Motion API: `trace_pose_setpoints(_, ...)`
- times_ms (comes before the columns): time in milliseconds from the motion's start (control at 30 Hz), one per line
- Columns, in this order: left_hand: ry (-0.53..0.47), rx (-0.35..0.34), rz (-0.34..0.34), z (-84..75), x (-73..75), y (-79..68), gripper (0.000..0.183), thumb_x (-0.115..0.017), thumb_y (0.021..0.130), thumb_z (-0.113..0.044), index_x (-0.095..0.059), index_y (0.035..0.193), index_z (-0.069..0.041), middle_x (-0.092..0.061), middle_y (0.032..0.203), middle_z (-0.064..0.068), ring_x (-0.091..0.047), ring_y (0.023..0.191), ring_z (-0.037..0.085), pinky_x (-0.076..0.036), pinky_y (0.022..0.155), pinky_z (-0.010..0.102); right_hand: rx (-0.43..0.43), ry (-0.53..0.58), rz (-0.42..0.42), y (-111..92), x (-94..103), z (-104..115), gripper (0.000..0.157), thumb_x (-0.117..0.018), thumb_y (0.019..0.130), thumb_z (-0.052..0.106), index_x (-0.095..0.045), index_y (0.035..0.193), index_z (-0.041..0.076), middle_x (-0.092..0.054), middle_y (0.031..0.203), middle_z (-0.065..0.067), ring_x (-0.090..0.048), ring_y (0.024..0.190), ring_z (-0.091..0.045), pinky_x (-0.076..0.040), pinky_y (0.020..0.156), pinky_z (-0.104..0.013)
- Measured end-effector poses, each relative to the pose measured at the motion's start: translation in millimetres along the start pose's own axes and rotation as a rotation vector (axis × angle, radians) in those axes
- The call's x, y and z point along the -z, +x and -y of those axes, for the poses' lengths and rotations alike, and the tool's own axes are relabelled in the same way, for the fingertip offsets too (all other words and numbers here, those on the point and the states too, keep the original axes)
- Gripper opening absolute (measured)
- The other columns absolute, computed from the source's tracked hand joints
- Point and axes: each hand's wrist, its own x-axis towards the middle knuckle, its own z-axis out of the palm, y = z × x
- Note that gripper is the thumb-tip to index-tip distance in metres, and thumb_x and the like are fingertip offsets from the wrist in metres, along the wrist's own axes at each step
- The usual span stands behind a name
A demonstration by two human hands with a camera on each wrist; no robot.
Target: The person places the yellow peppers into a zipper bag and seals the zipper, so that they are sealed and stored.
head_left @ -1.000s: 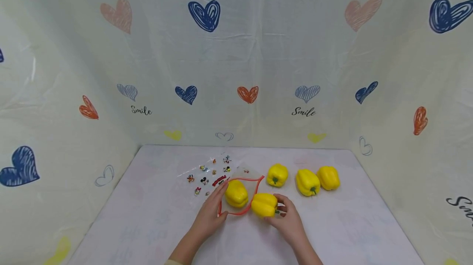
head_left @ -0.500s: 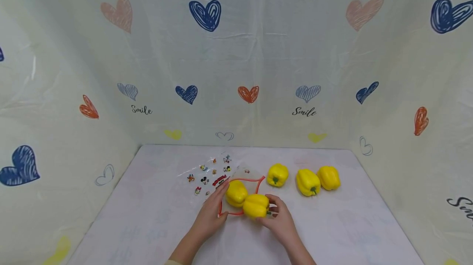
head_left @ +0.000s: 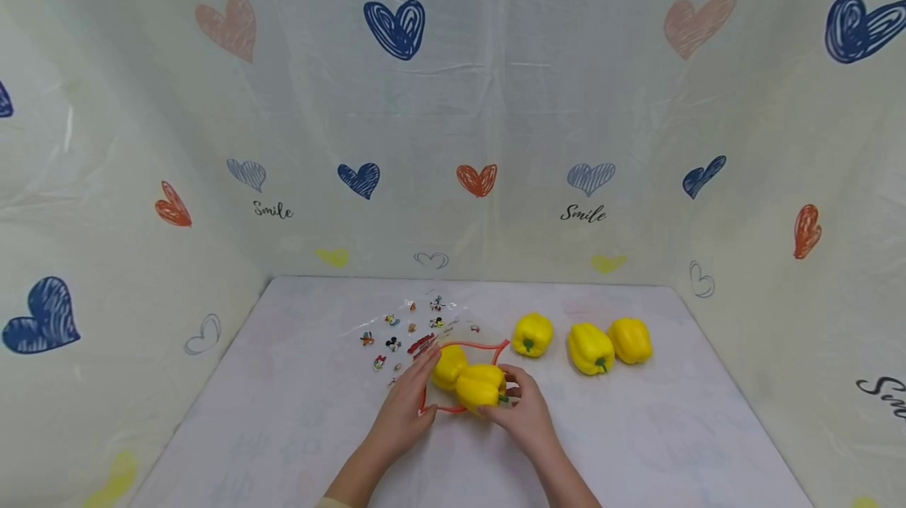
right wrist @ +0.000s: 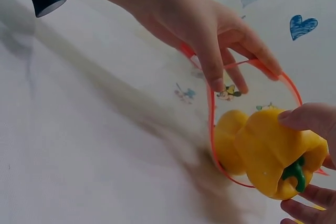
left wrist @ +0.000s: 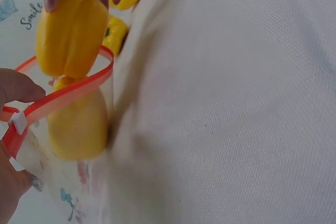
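Note:
A clear zip bag with a red rim [head_left: 476,345] lies with its mouth spread wide and cartoon figures printed on it. My left hand [head_left: 405,407] holds the rim at its left end, beside the white slider [left wrist: 19,122]. Inside sits one yellow bell pepper [left wrist: 79,124], seen through the plastic. My right hand [head_left: 525,412] grips a second yellow bell pepper [right wrist: 281,150] by its stem end, thumb on one side and fingers on the other. That pepper is at the bag's mouth, its blunt end overlapping the first one.
To the right of the bag, three more yellow bell peppers stand on the white tablecloth: one near the bag [head_left: 532,335], and a middle pepper [head_left: 591,349] close beside the rightmost pepper [head_left: 630,340]. A curtain with printed hearts [head_left: 476,180] surrounds the table.
My right hand has moved left with its bell pepper, from beside the red rim to over the bag's mouth. My left hand has stayed at the rim.

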Motion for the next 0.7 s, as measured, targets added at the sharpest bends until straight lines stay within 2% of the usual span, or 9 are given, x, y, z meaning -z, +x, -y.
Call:
trace_pose_setpoints(267,-0.007,-0.038,-0.021,-0.1,0.0,-1.9,0.079,-0.074,0.080,0.004,-0.040,0.149,-0.010,-0.033,0.156,-0.003,-0.033,0.140,0.025,-0.031,0.111,0.051,-0.004,-0.001,-0.002,4.6,-8.4,-4.2,0.075,-0.088,0.071,0.019,-0.052,0.135,0.007,-0.051,0.128,-0.012,-0.051,0.105,-0.027,-0.051,0.089,-0.045)
trace_pose_setpoints(433,-0.011,-0.023,-0.012,-0.4,-0.1,-1.5,0.076,-0.072,0.082,0.003,-0.040,0.149,-0.011,-0.032,0.156,-0.004,-0.033,0.140,0.023,-0.031,0.111,0.048,0.021,-0.007,-0.010,7.5,-13.7,-8.1,0.074,-0.088,0.071,0.017,-0.052,0.134,0.007,-0.051,0.127,-0.012,-0.051,0.105,-0.027,-0.051,0.089,-0.045)
trace_pose_setpoints(700,0.001,-0.092,-0.042,3.8,-3.1,-3.3,0.079,-0.076,0.078,0.004,-0.041,0.148,-0.008,-0.033,0.156,-0.001,-0.035,0.139,0.026,-0.033,0.110,0.050,0.052,-0.030,-0.012,12.8,-19.3,-8.8,0.074,-0.088,0.071,0.020,-0.051,0.135,0.007,-0.052,0.127,-0.011,-0.051,0.106,-0.026,-0.051,0.091,-0.045)
